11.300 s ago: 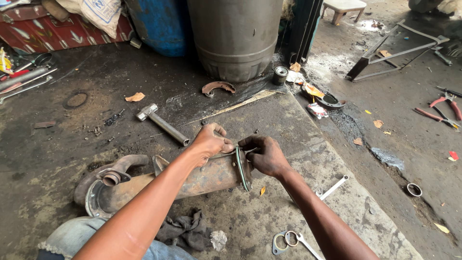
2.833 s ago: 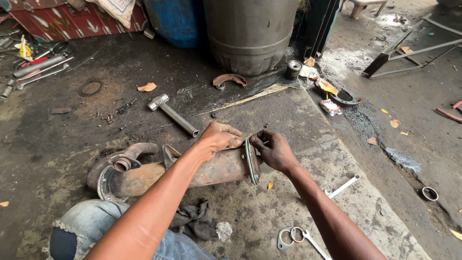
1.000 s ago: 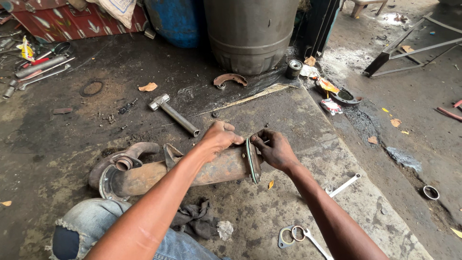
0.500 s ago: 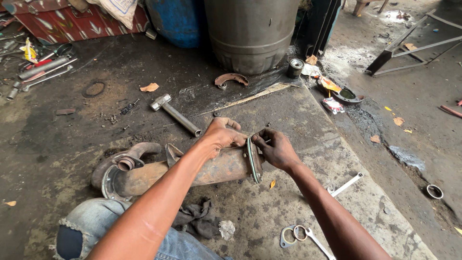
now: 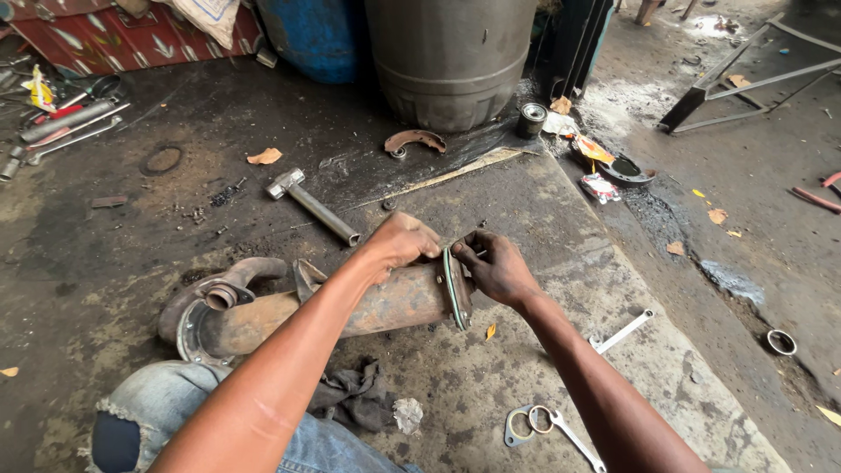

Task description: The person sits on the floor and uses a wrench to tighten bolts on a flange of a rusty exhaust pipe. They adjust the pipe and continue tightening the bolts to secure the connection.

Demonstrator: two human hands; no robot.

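In the head view, the far end of the rusty pipe (image 5: pixel 385 302) is covered by both hands, so the way the green gasket (image 5: pixel 452 287) sits against the pipe's flange can only partly be made out. The pipe's near end is hidden in part by the left forearm. The right forearm is cut off by the lower edge of the picture.

The left hand (image 5: pixel 399 243) is laid over the top of the pipe just behind the flange, its fingers curled down and pressed at the gasket's upper edge. The right hand (image 5: pixel 495 267) is held at the flange face, fingertips pinched on the gasket's rim. The pipe lies on the concrete floor (image 5: pixel 543 201), with a hammer (image 5: pixel 311 204) beyond it and a dark rag (image 5: pixel 355 394) near the knee.
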